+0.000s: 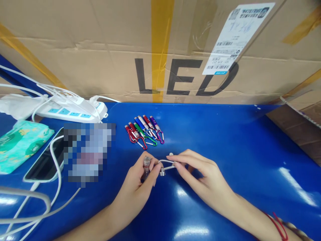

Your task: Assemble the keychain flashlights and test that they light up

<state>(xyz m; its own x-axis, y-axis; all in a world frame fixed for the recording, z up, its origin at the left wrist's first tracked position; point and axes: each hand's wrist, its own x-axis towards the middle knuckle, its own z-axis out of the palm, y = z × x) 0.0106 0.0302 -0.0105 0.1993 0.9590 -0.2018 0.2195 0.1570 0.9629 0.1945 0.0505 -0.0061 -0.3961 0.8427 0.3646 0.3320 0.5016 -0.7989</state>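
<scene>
My left hand [139,182] is closed round a small grey keychain flashlight [146,164], its end sticking up between thumb and fingers. A silver carabiner [166,161] spans the gap between my hands, its left end at my left fingertips. My right hand [200,174] pinches the carabiner's right end between thumb and finger. Below it, by my left thumb, is a small shiny metal piece [162,172]. Beyond my hands, several keychain flashlights [143,129] in red, green, blue and purple lie in a slanting row, each with a carabiner of matching colour.
A large cardboard box [112,50] stands along the back of the blue table [225,134]. To the left are a white power strip [72,112], a green tissue pack [25,144], a phone [42,164], a blurred-out item [90,150] and looping white cables [54,154].
</scene>
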